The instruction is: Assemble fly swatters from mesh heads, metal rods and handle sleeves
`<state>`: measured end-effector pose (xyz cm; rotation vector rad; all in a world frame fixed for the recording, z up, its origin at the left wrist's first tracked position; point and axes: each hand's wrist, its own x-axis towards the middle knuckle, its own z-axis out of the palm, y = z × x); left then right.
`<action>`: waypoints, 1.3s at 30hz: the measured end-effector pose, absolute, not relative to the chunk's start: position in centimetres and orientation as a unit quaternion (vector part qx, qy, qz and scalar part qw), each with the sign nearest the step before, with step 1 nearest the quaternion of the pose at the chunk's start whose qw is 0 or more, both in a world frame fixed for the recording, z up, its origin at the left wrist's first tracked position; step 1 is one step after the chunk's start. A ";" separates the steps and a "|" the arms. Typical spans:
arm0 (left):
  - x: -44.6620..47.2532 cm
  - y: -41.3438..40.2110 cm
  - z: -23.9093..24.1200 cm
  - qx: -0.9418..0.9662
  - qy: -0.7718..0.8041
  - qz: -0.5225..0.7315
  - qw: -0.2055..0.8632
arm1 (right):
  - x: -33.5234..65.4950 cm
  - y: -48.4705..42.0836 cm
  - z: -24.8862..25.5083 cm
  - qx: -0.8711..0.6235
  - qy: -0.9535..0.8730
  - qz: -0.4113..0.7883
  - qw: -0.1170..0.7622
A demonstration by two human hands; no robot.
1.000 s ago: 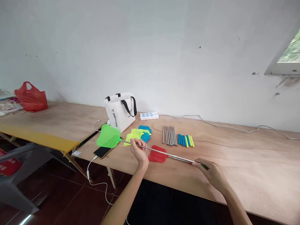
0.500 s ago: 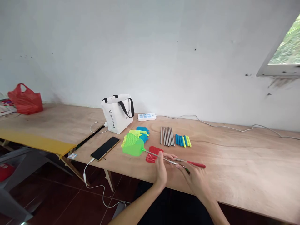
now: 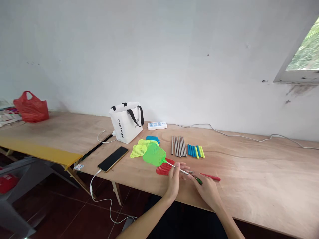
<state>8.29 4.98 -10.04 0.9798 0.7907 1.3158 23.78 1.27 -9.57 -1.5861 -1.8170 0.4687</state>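
Note:
A green fly swatter point(image 3: 155, 154) with a thin metal rod is held slantwise above the table. My left hand point(image 3: 174, 181) has this rod between thumb and fingers, with some fingertips stretched out beyond it. Around its dark green handle point(image 3: 198, 180) my right hand point(image 3: 208, 192) is closed. Beneath them lies a red fly swatter, its mesh head point(image 3: 163, 168) partly covered by my left hand and its red handle point(image 3: 210, 177) sticking out beyond my right hand. Behind the green head are yellow swatter heads point(image 3: 138, 151) and blue ones point(image 3: 152, 138), partly overlapping.
Several metal rods point(image 3: 178, 146) lie side by side, beside a row of blue and yellow handles point(image 3: 195, 151). A phone point(image 3: 113, 159) on a cable, a white bag point(image 3: 126, 124) and a power strip point(image 3: 157, 125) are on the table. A red bag point(image 3: 32, 108) stands far left.
The green swatter's head has moved right, closer to my hands, and turned a little. Less of its rod shows now. Both hands stay in nearly the same place.

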 end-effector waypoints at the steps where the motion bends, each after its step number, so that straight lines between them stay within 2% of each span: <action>1: 8.0 5.3 -9.8 0.418 0.347 0.581 0.606 | 23.9 1.4 -9.7 -0.617 -0.687 0.182 0.337; 15: 7.3 6.2 -9.9 0.361 0.353 0.636 0.583 | 24.1 1.5 -10.0 -0.619 -0.694 0.157 0.333; 24: 7.5 5.3 -8.6 0.481 0.342 0.581 0.561 | 24.1 1.1 -9.3 -0.573 -0.698 0.211 0.374; 32: 5.6 6.3 -6.7 0.395 0.332 0.667 0.536 | 24.3 0.9 -9.2 -0.608 -0.727 0.048 0.316; 39: 0.1 8.6 -3.6 0.378 0.304 0.744 0.460 | 31.6 1.8 -9.7 -0.543 -0.767 0.021 0.342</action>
